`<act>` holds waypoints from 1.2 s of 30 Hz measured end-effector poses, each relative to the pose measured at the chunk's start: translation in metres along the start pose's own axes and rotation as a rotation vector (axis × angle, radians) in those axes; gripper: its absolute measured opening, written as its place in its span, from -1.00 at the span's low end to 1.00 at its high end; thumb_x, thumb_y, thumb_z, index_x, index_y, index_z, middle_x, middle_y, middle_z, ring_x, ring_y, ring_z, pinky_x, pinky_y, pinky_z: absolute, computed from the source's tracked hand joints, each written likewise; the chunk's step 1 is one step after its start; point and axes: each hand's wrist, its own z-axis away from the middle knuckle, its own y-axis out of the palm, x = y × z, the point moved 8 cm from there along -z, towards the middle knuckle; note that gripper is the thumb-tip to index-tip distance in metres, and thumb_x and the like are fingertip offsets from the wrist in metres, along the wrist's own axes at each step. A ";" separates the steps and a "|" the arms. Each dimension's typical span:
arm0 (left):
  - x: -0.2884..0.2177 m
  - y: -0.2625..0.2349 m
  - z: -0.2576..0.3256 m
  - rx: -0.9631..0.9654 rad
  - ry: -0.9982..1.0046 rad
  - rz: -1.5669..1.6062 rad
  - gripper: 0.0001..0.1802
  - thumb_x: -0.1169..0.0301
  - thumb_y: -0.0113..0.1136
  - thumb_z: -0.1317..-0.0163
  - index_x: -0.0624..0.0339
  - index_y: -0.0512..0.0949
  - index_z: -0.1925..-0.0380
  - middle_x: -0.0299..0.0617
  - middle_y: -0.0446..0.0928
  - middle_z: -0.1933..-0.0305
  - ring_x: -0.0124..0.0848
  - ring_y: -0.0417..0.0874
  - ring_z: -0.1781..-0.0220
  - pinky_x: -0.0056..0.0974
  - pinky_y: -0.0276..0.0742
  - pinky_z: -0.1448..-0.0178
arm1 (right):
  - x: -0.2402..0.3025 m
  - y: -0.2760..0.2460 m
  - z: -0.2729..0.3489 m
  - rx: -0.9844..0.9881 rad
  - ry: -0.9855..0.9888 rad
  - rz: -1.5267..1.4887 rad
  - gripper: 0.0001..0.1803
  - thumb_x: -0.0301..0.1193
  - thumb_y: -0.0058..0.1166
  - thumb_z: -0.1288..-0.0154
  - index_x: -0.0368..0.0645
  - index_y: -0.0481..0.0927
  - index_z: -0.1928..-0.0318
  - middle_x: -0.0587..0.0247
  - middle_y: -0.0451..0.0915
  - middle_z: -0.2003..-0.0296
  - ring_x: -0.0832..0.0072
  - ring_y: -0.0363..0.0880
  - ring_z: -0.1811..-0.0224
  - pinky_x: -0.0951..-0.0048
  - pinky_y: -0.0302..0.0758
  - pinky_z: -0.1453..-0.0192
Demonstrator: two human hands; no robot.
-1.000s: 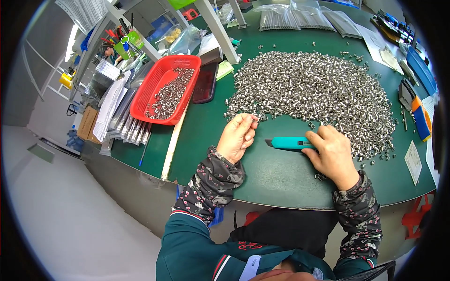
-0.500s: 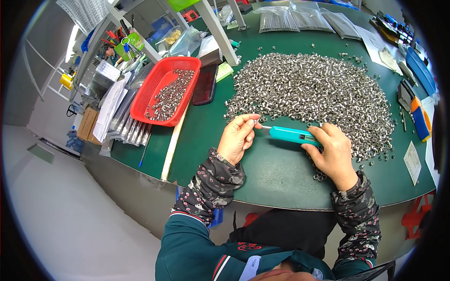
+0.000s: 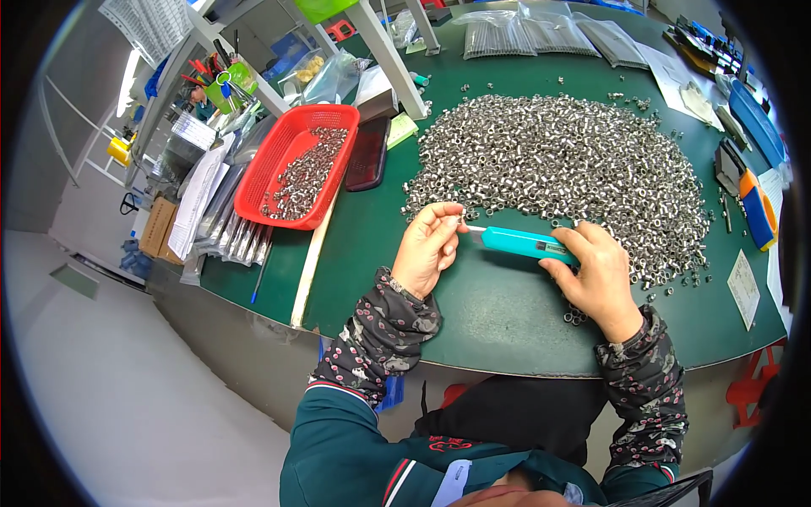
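Observation:
My right hand grips a turquoise utility knife by its rear end, with the blade pointing left. The blade tip meets the fingertips of my left hand, which pinch a small metal ring; much of the ring is hidden by the fingers. Just beyond both hands spreads a large heap of small silvery metal rings on the green table. A few loose rings lie under and beside my right hand.
A red plastic basket with more rings stands at the left, beside a dark phone. Bagged parts lie along the far edge. An orange and blue tool and a paper tag lie at the right.
Both hands stay together at the ring, with the knife shifted very slightly left. The whole view has moved a little; nothing has been picked up or let go.

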 end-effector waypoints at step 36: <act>0.000 0.001 0.002 -0.054 0.006 -0.141 -0.88 0.49 -0.01 -0.13 0.23 0.36 0.30 -0.27 0.40 0.49 -0.69 0.27 0.66 -0.61 0.15 0.70 | -0.013 0.016 0.004 0.183 0.158 -0.138 -0.70 -0.20 0.08 0.04 -0.17 0.54 0.39 0.16 0.47 0.61 0.23 0.47 0.58 0.30 0.36 0.51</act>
